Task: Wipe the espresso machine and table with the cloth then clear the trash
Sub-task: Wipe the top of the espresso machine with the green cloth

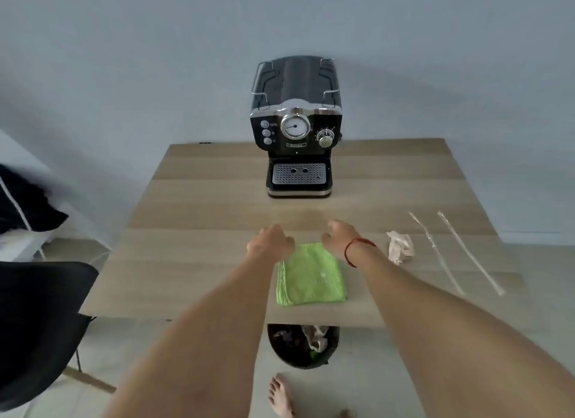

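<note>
text: none legible | espresso machine nameplate: too blurred to read

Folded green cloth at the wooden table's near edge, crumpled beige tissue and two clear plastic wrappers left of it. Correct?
No: the head view shows the crumpled beige tissue and two clear plastic wrappers right of the folded green cloth; the rest holds.

Table: machine, cloth, tissue, wrappers.

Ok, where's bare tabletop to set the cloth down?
The table is bare on its left, from the espresso machine and green cloth out to the edge. Right of the cloth is crowded: crumpled napkin, two straw wrappers.
</note>
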A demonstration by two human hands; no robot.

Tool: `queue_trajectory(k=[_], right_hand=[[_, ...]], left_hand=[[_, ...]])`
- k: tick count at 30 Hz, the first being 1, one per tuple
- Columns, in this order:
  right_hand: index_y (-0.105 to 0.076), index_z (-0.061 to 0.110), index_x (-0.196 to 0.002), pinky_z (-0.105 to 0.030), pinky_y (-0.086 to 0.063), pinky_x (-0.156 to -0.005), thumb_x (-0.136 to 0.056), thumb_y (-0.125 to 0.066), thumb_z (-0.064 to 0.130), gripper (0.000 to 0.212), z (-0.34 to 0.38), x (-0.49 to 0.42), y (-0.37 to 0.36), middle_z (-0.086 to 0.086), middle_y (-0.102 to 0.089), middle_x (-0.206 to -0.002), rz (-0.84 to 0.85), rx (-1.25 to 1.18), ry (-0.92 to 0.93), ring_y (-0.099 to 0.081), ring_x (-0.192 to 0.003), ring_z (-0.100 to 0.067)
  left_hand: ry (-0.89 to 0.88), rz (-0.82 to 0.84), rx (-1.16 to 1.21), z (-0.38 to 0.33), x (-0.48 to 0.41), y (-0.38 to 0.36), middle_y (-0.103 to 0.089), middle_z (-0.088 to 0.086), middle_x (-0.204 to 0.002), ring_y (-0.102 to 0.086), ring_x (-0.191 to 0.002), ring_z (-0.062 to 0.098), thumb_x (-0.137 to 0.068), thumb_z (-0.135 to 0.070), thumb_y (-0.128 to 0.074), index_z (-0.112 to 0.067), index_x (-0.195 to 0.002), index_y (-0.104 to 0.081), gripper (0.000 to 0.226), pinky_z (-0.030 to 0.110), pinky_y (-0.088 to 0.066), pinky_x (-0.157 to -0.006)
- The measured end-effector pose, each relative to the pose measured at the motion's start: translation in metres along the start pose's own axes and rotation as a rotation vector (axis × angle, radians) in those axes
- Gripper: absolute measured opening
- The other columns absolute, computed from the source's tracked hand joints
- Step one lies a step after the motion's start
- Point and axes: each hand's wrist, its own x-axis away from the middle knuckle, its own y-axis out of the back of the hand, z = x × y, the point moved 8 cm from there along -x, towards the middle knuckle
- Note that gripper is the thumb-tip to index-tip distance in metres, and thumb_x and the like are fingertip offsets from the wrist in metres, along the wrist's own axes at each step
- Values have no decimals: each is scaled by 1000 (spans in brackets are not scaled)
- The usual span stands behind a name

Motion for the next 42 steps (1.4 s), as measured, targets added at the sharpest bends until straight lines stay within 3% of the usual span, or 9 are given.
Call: queue_trajectory(k=[6,10,13,15,18,22,26,34,42], right_hand=[[-40,6,-133,-38,-49,-91,-88,-58,25,52,-64,-3,-53,-14,-51,-130,-6,-28,-311,-56,-114,-33],[-48,6,-125,-34,-50,-86,-85,-63,25,47,-80,-2,-74,-11,-60,-122,45,-74,-389,-60,-108,-29],[-56,8,-120,-30,-47,-79,-88,-60,32,41,-80,4,-87,-11,-63,-119,133,-76,-383,-61,-106,-27],[-51,6,-125,-33,-47,-85,-91,-55,35,45,-71,6,-79,-13,-59,-125,115,-127,-352,-58,-112,-30],[-45,5,-129,-37,-45,-94,-94,-52,28,43,-39,-1,-33,-17,-55,-129,-59,-270,-254,-54,-118,-35],[-48,4,-120,-36,-43,-90,-96,-49,24,31,26,-1,55,-19,-58,-122,-267,-325,-15,-56,-112,-36],[-49,2,-117,-36,-42,-88,-96,-48,26,31,80,12,133,-18,-58,-119,-414,-327,152,-56,-110,-35],[-49,7,-115,-39,-49,-87,-94,-48,25,27,141,3,198,-16,-60,-116,-492,-297,196,-59,-103,-35],[-47,7,-115,-35,-45,-84,-92,-49,18,26,156,-51,210,-16,-57,-119,-502,-260,126,-58,-106,-35]], left_hand=[[165,107,165,31,-11,-78,-56,7,-97,-60,-84,23,-90,-24,-58,0,-116,-53,36,32,-51,-67],[262,89,373,39,-23,-102,-54,11,-117,-58,-103,27,-84,-16,-66,-2,-126,-40,51,35,-55,-84],[229,154,315,35,-20,-117,-57,15,-121,-59,-110,31,-92,-21,-56,0,-123,-48,39,40,-53,-93],[199,157,319,28,-15,-114,-56,16,-122,-57,-112,31,-95,-26,-46,1,-128,-48,42,41,-50,-97],[89,-39,426,0,-11,-64,-57,21,-123,-55,-114,37,-99,-26,-41,4,-127,-47,42,36,-47,-94],[-103,-371,493,-47,8,43,-59,23,-114,-56,-107,39,-97,-24,-43,2,-116,-49,33,39,-44,-84],[-208,-495,580,-83,21,124,-59,19,-109,-57,-100,37,-97,-26,-42,-3,-108,-47,26,41,-48,-82],[-229,-545,529,-110,8,207,-56,17,-120,-55,-109,34,-94,-27,-48,-3,-120,-47,35,41,-48,-89],[-273,-483,474,-115,-49,237,-57,13,-115,-54,-101,29,-87,-13,-53,-3,-117,-49,31,34,-45,-81]])
